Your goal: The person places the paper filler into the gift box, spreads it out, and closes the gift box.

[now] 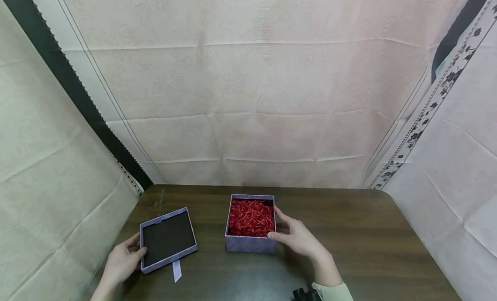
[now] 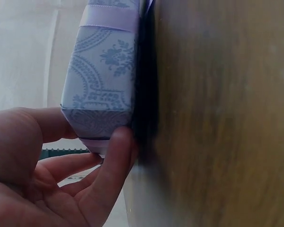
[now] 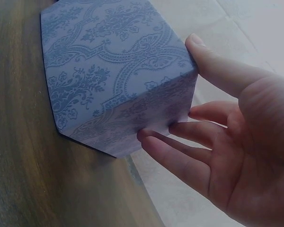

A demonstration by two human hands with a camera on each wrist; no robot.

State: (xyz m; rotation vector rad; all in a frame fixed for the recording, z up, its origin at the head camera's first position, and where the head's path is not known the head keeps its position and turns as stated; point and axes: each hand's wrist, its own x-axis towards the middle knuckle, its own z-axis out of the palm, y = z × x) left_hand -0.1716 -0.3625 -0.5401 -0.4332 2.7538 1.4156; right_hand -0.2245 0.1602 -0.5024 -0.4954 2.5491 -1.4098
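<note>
A lavender patterned box (image 1: 248, 244) stands on the table, its top uncovered, with red shredded paper (image 1: 251, 217) inside. My right hand (image 1: 297, 236) grips its right side. In the right wrist view the thumb lies over the rim at a corner and the other fingertips touch the patterned side. To the left is the matching lid (image 1: 169, 258), black inside facing up, a pale ribbon (image 1: 176, 271) trailing from its near edge. My left hand (image 1: 121, 260) pinches the lid's left end between thumb and fingers. Whether the lid rests fully on the table I cannot tell.
The brown wooden table (image 1: 341, 223) has rounded far corners. Pale cloth (image 1: 248, 85) hangs behind it and along both sides. A small black object (image 1: 304, 294) shows at the bottom edge, beside my right sleeve (image 1: 334, 291).
</note>
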